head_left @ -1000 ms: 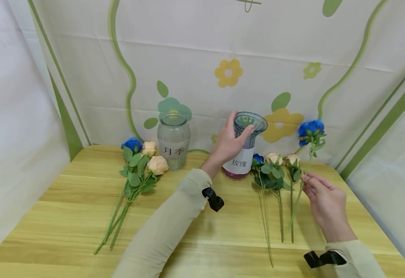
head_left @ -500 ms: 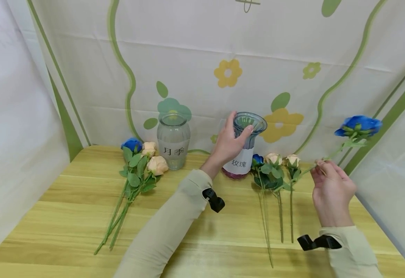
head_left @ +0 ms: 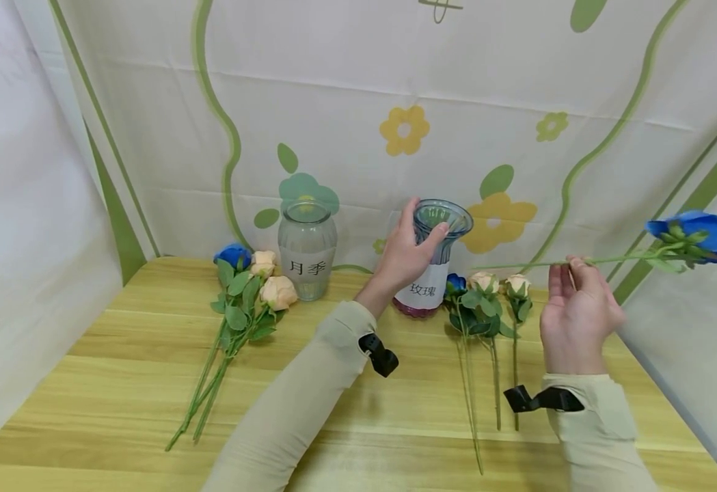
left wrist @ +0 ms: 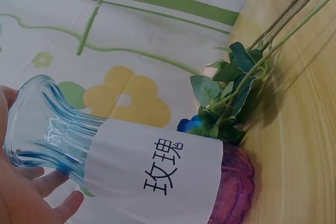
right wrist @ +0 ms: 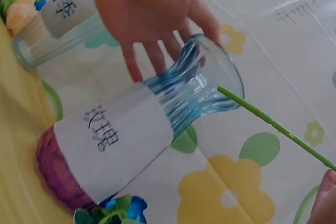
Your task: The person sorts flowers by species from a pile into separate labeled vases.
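My left hand (head_left: 402, 251) holds a blue-to-purple glass vase (head_left: 422, 287) by its flared neck, thumb at the near side of the rim. The vase stands upright on the table and bears a white label with black characters. My right hand (head_left: 579, 314) pinches the green stem of a blue artificial rose (head_left: 699, 236) between thumb and fingertips. The rose lies nearly level in the air, bloom to the right, stem end pointing left toward the vase. In the right wrist view the stem (right wrist: 278, 124) overlaps the vase's mouth.
Right of the vase lie a blue flower (head_left: 456, 283) and two cream flowers (head_left: 484, 280), stems toward me. A clear labelled glass jar (head_left: 307, 249) stands at left, beside a bunch of blue and cream flowers (head_left: 278, 292). A printed cloth (head_left: 346, 102) backs the wooden table (head_left: 118, 383).
My right hand has tipped the blue rose from upright to nearly level, its bloom swinging right and its stem end rising left toward the vase. The left hand and vase stay put.
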The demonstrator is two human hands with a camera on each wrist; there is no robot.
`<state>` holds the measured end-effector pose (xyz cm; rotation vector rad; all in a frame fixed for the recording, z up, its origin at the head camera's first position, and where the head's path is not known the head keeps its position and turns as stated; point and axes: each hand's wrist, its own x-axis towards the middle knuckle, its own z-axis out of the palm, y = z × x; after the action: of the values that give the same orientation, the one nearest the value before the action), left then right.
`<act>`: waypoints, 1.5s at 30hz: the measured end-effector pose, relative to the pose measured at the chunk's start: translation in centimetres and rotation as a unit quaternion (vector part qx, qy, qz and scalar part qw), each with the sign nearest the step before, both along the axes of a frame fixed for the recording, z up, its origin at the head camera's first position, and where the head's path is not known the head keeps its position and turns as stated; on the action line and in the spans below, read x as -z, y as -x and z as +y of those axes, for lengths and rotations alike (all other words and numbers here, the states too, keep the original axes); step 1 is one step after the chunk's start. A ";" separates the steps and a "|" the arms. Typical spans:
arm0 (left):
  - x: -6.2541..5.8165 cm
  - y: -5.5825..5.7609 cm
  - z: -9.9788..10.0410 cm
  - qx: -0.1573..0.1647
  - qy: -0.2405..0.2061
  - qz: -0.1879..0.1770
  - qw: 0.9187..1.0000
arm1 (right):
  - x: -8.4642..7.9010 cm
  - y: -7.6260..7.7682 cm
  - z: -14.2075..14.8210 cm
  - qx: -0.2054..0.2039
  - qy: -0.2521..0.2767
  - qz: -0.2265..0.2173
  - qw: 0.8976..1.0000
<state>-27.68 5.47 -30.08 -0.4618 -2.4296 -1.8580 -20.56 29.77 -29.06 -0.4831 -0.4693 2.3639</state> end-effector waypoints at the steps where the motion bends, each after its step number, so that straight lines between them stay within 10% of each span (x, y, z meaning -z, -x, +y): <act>1: 0.0 0.0 0.0 0.001 0.000 0.000 1.000 | -0.2 -0.1 -0.2 0.002 0.003 0.010 1.000; 14: -0.2 0.0 -0.1 -0.002 -0.009 -0.001 1.000 | -3.0 0.6 -4.7 0.032 -0.027 0.090 0.995; 23: 0.0 -0.1 0.0 0.003 -0.011 -0.002 1.000 | -2.5 2.4 -7.6 0.098 -0.138 0.091 0.981; 45: 0.2 0.0 0.2 0.000 -0.022 0.002 1.000 | -1.5 5.4 -10.8 0.112 -0.203 0.042 0.972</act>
<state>-27.72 5.63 -30.31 -0.4607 -2.3800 -1.9052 -25.98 18.96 -27.53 -0.2292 -0.7927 1.9933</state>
